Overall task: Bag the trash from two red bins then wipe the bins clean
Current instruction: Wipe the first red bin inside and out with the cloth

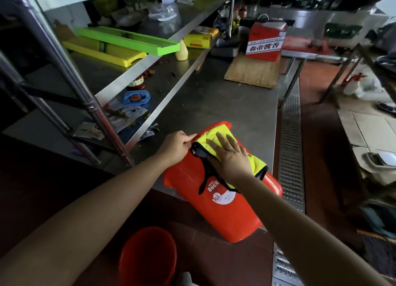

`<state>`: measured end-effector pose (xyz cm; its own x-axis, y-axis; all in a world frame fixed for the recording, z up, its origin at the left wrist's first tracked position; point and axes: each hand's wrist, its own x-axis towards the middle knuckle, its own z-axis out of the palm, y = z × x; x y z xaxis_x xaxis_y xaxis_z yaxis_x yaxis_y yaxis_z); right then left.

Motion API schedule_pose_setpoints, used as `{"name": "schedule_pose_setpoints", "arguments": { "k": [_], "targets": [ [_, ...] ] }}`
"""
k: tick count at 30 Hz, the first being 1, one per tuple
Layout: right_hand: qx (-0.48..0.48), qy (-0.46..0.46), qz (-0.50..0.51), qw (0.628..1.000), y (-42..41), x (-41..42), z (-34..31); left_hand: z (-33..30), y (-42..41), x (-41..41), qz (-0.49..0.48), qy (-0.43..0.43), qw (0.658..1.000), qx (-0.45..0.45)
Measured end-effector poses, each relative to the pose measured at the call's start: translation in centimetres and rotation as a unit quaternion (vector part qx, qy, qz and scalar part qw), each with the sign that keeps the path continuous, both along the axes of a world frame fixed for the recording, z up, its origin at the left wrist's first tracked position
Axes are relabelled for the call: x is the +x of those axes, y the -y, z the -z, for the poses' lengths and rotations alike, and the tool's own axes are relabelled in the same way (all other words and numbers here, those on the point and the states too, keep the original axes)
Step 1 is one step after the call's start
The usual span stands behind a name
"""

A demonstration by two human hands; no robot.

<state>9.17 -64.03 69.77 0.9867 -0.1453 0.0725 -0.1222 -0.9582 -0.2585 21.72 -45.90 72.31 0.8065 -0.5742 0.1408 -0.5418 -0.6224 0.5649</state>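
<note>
You had the red bin on its side overhanging the tabletop's near edge, left hand pinching its rim, right hand flat, fingers straight, on the yellow cloth; hard wiping could've tipped it onto the second red bin on the floor.

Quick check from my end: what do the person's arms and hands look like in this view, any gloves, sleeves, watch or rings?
Both forearms are bare right to the bottom of the frame, so no sleeves show. The left hand and the right hand wear no gloves. No watch, band or ring shows on either wrist or on the visible fingers. No markings or bandages show.
</note>
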Motion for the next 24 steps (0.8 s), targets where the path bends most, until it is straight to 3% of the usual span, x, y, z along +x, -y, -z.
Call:
{"name": "schedule_pose_setpoints", "arguments": {
  "k": [3, 14, 18, 24],
  "targets": [
    [-0.011, 0.001, -0.014, 1.0, -0.6, -0.4, 0.1, 0.0, -1.0, -0.1, -0.008, -0.006, 1.0, 0.009],
    [-0.042, 0.051, -0.023, 0.998, 3.1, -13.9, 3.8, 0.1, -1.7, -1.2, -0.035, -0.033, 0.999, 0.011],
    [-0.029, 0.034, -0.031, 0.999, 2.2, -12.1, 3.2, 0.3, -2.5, -1.8, -0.029, -0.043, 0.999, 0.011],
    [0.017, 0.006, -0.008, 1.0, -0.6, -2.6, 0.7, 0.8, -3.8, -2.1, -0.017, -0.037, 0.999, -0.013]
  ]
}}
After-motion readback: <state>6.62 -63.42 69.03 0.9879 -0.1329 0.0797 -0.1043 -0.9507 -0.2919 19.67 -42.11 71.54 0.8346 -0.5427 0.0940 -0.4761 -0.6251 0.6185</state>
